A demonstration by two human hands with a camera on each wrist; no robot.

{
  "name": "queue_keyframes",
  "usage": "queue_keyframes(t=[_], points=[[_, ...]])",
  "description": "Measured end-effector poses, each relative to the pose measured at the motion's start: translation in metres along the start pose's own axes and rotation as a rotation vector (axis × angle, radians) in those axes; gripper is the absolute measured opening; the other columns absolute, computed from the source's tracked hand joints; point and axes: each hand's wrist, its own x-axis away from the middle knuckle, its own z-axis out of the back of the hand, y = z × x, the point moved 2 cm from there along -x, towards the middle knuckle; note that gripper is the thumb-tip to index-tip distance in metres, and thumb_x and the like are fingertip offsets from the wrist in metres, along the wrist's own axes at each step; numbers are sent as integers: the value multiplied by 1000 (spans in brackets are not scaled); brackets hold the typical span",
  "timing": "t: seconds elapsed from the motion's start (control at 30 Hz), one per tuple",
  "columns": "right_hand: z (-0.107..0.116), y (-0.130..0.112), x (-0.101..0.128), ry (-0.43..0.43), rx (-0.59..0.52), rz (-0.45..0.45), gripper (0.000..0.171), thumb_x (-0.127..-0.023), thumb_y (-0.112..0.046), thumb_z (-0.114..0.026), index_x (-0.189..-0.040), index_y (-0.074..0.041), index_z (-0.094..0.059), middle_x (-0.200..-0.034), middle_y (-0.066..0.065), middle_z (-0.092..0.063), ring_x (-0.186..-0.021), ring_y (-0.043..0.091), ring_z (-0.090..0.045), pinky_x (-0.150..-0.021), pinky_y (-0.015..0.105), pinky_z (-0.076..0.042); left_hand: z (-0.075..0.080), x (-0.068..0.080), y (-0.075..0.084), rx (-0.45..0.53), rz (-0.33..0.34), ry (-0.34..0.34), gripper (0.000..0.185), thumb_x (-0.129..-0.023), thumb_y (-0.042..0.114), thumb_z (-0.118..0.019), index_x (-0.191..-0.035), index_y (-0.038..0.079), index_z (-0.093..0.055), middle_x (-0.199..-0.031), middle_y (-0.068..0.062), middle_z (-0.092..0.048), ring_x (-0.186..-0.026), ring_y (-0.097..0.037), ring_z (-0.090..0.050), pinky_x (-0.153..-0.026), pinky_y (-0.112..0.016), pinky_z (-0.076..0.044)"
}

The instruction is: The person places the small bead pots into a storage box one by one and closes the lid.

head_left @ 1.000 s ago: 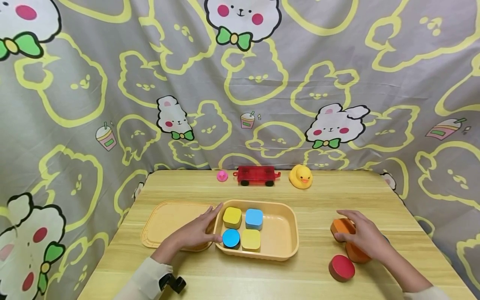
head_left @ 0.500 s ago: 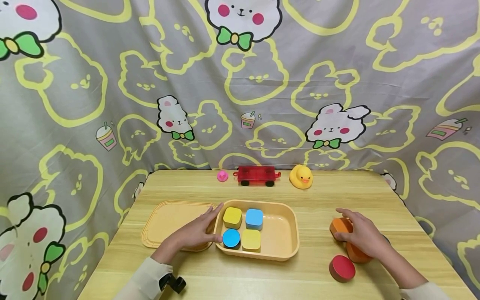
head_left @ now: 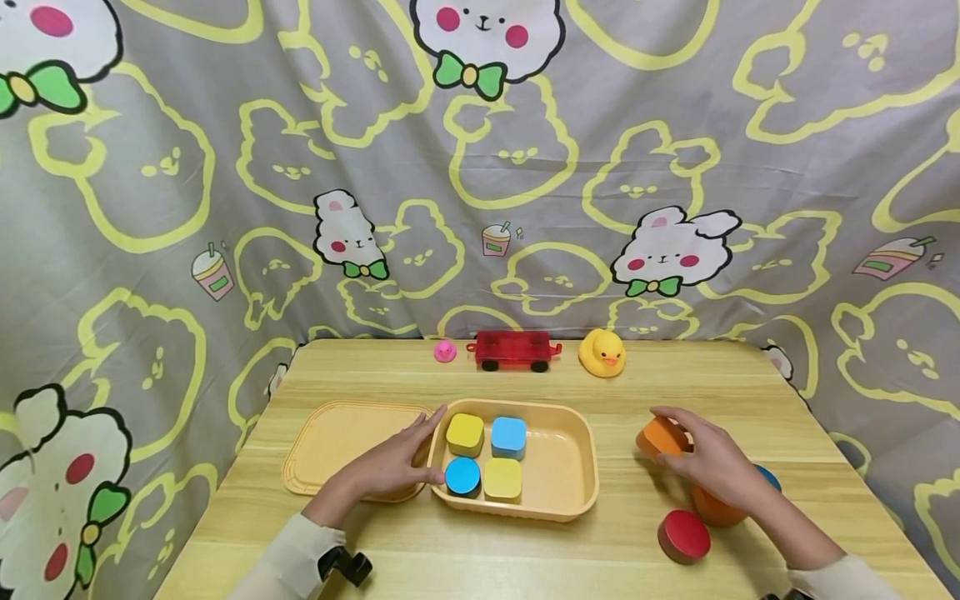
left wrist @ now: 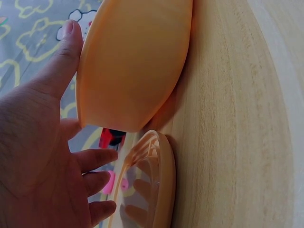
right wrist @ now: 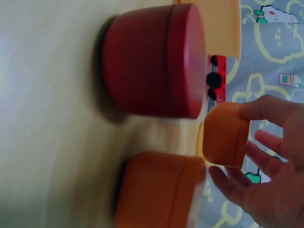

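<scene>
We see a pale wooden tabletop [head_left: 525, 550] with lengthwise grain; behind and to both sides of it hangs a grey cloth backdrop [head_left: 225, 125] printed with yellow bear outlines, white bunnies with green bows and small drink cups; the light is soft and even.

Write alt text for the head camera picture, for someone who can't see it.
A person's right hand holds a rounded orange block above a wooden table, while the left hand touches the rim of a peach plastic tray holding two yellow blocks, a light blue square block and a blue round block. A red round block stands nearby.
</scene>
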Motion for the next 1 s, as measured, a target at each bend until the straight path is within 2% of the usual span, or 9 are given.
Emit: queue_keyframes(t=[0.3,0.47,0.67,0.83,1.0], points=[[-3,-28,-13,-22,-32,82,66,-84,-3,-81,-145,-3,-55,-140,18,-60,-117,33,-62,-96,55,-54,1,1,2,-1,5,0,104,-90,57,-72,-167,34,-6,-170,-21,-15,-157,-42,-12,-117,-69,-25],[-8,-42,-21,-24,-53,112,68,-84,-5,-83,-146,0,-53,-139,19,-61,-117,33,-63,-98,55,-53,1,1,3,3,0,0,105,-91,55,-73,-168,32,-7,-170,-21,-15,-157,-42,-12,-118,-69,-25],[-19,-60,-34,-38,-81,136,68,-83,-4,-81,-146,-2,-54,-140,16,-61,-119,31,-62,-100,52,-53,1,1,3,4,4,-1,105,-90,56,-73,-168,28,-7,-170,-21,-15,-156,-43,-13,-117,-69,-25],[-32,-77,-45,-69,-98,186,67,-81,-1,-80,-144,-3,-57,-137,11,-63,-114,25,-62,-99,50,-53,1,1,3,-2,10,1,105,-90,57,-73,-168,32,-7,-169,-24,-14,-156,-44,-15,-117,-69,-26],[-46,-89,-51,-121,-121,226,67,-80,2,-79,-143,-4,-58,-136,11,-62,-114,24,-61,-100,50,-53,1,1,2,-2,12,-3,105,-90,58,-72,-167,35,-6,-170,-21,-15,-157,-42,-13,-118,-68,-26]])
